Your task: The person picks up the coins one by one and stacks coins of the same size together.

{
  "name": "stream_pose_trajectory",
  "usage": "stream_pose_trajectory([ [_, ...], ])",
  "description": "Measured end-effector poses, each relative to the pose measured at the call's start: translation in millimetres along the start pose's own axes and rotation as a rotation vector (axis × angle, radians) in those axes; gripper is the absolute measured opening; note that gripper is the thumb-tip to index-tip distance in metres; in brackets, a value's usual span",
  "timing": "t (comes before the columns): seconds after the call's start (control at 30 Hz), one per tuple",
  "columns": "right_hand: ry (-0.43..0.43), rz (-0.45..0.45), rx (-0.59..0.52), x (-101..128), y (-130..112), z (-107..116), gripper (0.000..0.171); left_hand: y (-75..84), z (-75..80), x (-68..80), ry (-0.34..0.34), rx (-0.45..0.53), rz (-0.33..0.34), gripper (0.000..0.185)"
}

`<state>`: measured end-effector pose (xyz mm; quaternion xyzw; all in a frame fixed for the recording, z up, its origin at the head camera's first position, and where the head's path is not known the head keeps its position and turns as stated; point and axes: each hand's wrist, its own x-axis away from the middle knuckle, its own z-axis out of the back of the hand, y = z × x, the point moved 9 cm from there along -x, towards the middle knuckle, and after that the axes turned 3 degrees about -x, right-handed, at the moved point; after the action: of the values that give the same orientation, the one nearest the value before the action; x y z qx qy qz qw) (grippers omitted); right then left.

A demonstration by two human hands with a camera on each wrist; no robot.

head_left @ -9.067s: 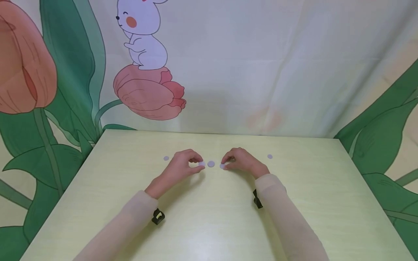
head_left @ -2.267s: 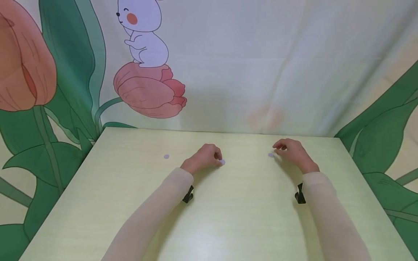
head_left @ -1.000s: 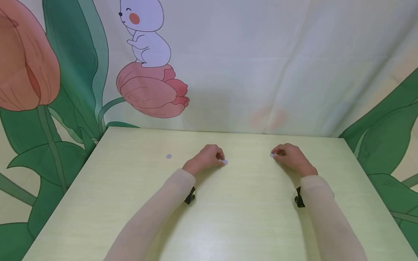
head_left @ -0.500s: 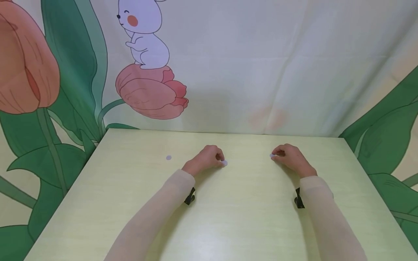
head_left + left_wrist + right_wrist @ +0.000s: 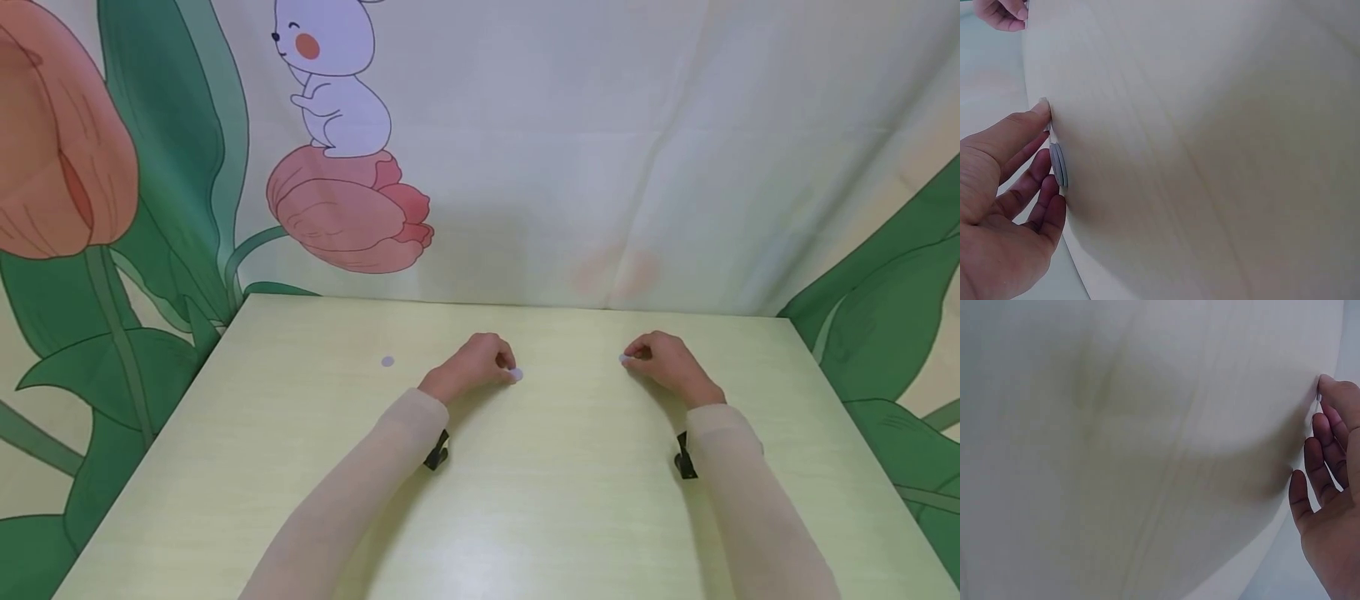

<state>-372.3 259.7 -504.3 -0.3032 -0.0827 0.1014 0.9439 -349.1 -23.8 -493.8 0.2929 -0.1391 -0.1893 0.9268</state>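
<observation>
My left hand [image 5: 480, 360] rests on the pale green table [image 5: 525, 500] near its middle, fingers curled round a small stack of grey discs [image 5: 515, 375]. The left wrist view shows the stack [image 5: 1058, 165] lying between the thumb tip and the fingers [image 5: 1044, 209]. Further right, my right hand [image 5: 663, 358] pinches a single grey disc [image 5: 624, 358] at its fingertips. Only a thin edge of that disc [image 5: 1317, 401] shows under the top fingertip in the right wrist view. One more grey disc [image 5: 387, 361] lies alone to the left of my left hand.
A printed curtain with a rabbit [image 5: 333, 79], tulips and green leaves hangs close behind the table's far edge. Black wrist straps [image 5: 437, 450] sit on both pale sleeves. My right hand's fingertips [image 5: 1000, 12] show in the left wrist view's top corner.
Nine seconds ago both hands met at three discs mid-table. Since then the right hand went right to the far disc. Over the last second neither hand has moved.
</observation>
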Motion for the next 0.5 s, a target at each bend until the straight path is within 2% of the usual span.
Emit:
stream_pose_trajectory([
  [0.5,0.008,0.018,0.027,4.7,-6.2,2.3,0.026,-1.5,1.2,-0.2,0.007,0.012,0.004,0.012],
])
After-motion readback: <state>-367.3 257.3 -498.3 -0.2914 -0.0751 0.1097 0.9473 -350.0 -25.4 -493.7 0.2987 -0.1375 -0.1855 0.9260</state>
